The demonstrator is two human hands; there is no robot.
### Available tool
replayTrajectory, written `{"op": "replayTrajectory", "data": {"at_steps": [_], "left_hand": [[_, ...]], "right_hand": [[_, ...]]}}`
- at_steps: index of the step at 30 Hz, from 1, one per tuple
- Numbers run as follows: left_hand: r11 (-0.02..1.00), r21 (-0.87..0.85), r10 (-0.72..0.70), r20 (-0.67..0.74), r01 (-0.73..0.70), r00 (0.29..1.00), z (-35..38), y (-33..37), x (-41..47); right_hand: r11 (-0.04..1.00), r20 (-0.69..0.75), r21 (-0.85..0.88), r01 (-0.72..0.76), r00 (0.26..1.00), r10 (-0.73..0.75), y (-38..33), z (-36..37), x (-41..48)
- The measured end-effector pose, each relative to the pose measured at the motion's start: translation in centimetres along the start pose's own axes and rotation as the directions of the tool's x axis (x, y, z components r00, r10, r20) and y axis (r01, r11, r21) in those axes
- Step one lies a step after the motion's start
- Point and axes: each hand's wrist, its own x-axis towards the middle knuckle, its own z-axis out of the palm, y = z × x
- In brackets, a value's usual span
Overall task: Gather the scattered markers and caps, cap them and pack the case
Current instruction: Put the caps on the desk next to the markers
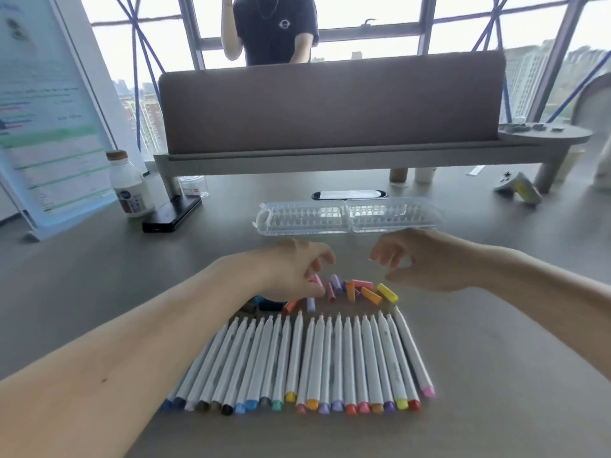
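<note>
Several uncapped white markers (307, 358) lie side by side on the grey table, tips pointing away, coloured ends toward me. Beyond their tips lies a loose heap of coloured caps (357, 290): pink, purple, orange, yellow, with dark and blue ones half hidden under my left wrist. My left hand (294, 272) reaches into the heap, fingertips pinched on a pink cap (316, 280). My right hand (416, 259) hovers above the right side of the heap, fingers curled and apart, holding nothing. The clear plastic case (350, 214) lies open and empty behind the hands.
A milk bottle (130, 186), a black phone (173, 213) and a standing sign (46, 110) are at the left. A desk divider on a raised shelf (330, 127) runs across the back, a person standing behind it. A grey controller (519, 190) lies at the right.
</note>
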Motion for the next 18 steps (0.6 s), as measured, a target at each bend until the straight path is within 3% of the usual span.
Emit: {"op": "replayTrajectory", "data": {"at_steps": [6, 11, 18], "left_hand": [[0.998, -0.039, 0.033, -0.131, -0.039, 0.991, 1.0, 1.6, 2.4], [0.992, -0.1, 0.065, -0.088, -0.074, 0.994, 0.9, 2.2, 3.1], [0.994, -0.057, 0.085, -0.051, -0.088, 0.995, 0.8, 1.2, 1.4]], "right_hand": [[0.999, 0.002, -0.014, 0.04, 0.999, -0.04, 0.6, 2.2, 0.4], [0.999, -0.001, 0.019, 0.026, 1.0, -0.026, 1.0, 2.5, 0.6], [1.0, -0.017, 0.013, -0.005, 1.0, 0.006, 1.0, 2.6, -0.1]]}}
